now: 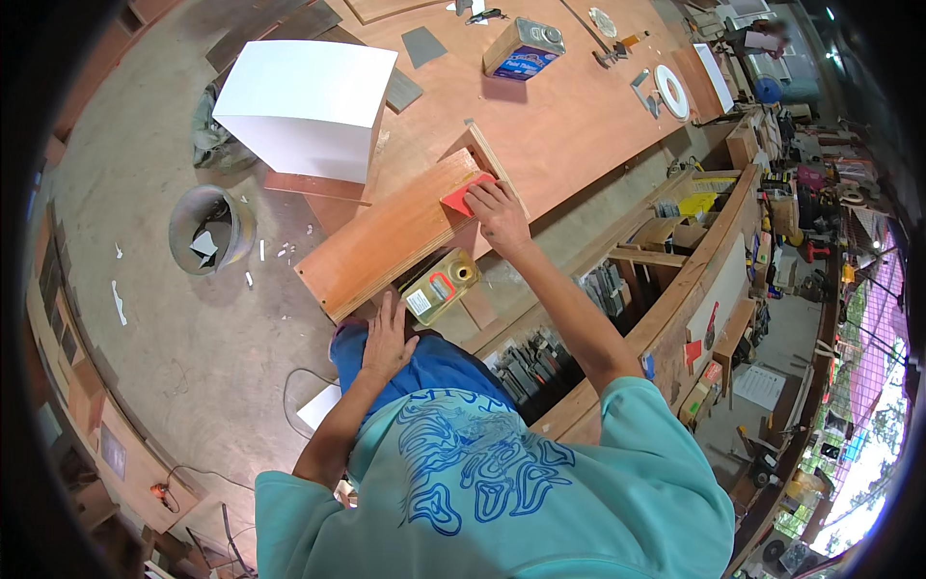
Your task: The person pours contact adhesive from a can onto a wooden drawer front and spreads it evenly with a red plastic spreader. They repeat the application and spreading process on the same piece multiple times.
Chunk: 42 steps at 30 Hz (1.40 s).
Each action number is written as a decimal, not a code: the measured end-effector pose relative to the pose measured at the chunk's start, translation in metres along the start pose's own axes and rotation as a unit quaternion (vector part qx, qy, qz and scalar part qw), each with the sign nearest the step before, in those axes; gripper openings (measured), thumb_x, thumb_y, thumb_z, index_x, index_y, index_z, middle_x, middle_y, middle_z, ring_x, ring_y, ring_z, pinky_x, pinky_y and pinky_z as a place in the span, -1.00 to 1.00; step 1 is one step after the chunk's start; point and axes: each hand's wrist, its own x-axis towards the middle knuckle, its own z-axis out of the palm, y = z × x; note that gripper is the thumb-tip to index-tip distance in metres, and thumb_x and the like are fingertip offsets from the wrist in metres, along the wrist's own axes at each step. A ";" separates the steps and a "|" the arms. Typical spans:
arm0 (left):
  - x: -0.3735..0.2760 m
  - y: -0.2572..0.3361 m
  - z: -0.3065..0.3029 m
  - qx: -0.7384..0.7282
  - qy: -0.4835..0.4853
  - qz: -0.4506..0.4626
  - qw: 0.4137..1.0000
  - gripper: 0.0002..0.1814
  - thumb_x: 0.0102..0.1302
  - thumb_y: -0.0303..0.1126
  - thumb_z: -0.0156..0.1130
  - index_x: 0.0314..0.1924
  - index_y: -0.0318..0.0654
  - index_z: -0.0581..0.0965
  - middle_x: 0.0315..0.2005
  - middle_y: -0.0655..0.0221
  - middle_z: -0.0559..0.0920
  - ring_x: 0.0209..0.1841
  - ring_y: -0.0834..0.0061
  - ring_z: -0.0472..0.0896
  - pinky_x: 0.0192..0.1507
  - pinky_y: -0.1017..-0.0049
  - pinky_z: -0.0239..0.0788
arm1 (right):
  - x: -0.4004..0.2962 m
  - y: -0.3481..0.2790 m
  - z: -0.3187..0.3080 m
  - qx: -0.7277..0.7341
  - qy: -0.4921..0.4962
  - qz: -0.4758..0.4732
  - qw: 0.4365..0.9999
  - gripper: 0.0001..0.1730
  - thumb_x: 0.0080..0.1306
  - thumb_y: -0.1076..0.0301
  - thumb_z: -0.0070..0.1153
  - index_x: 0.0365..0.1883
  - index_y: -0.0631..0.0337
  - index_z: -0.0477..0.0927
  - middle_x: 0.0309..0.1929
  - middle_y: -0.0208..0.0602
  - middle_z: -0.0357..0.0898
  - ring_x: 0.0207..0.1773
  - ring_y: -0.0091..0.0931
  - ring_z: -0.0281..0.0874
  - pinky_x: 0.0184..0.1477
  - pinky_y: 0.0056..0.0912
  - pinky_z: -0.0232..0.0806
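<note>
My right hand point(499, 217) grips a red flat spreader point(463, 197) and presses it near the upper end of a long wooden panel point(391, 235). That panel is part of a wooden piece with an upright plywood end point(493, 165), lying at a slant over the table's corner. A little yellowish paste shows by the spreader. My left hand point(387, 336) rests on my blue-clad thigh, fingers loosely apart, close to the panel's lower edge. Between my hands, below the panel, is a metal can point(439, 287) with a red handle and an open spout.
On the plywood table point(579, 116) stand a paint thinner can point(522, 52), a white box-like piece point(304, 108), a clamp point(608, 54) and a white ring point(672, 93). A bucket point(212, 230) with scraps stands on the floor. A wooden rack point(651, 311) lies to the right; another person point(767, 40) is far off.
</note>
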 end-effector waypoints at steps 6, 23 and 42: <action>-0.012 -0.012 0.003 0.015 -0.072 -0.022 0.997 -0.12 0.26 -0.19 0.32 0.47 -0.30 0.12 0.47 -0.09 0.04 0.36 -0.15 0.29 0.34 0.00 0.22 | -0.011 -0.014 -0.006 -0.022 -0.036 0.056 0.998 -0.56 0.01 0.56 0.13 -0.06 0.27 0.58 0.07 -0.20 0.59 0.22 -0.26 0.44 0.31 -0.10 0.23; -0.105 -0.178 -0.017 -0.046 -0.113 -0.259 0.958 -0.42 0.28 -0.13 0.26 0.14 -0.46 0.49 0.03 -0.19 0.59 0.13 -0.11 0.54 0.21 0.15 0.34 | -0.008 -0.071 0.005 -0.017 -0.013 0.007 1.000 -0.52 0.01 0.49 0.14 -0.02 0.30 0.57 0.12 -0.14 0.56 0.23 -0.19 0.43 0.32 0.00 0.22; -0.165 -0.236 -0.072 -0.069 -0.087 -0.264 0.958 -0.42 0.33 -0.21 0.20 0.21 -0.53 0.45 0.02 -0.23 0.59 0.12 -0.10 0.57 0.17 0.17 0.40 | 0.026 -0.059 0.013 0.025 -0.032 0.272 0.961 -0.85 0.04 0.50 0.17 -0.38 0.24 0.52 -0.44 -0.01 0.59 -0.29 -0.06 0.63 -0.26 0.01 0.46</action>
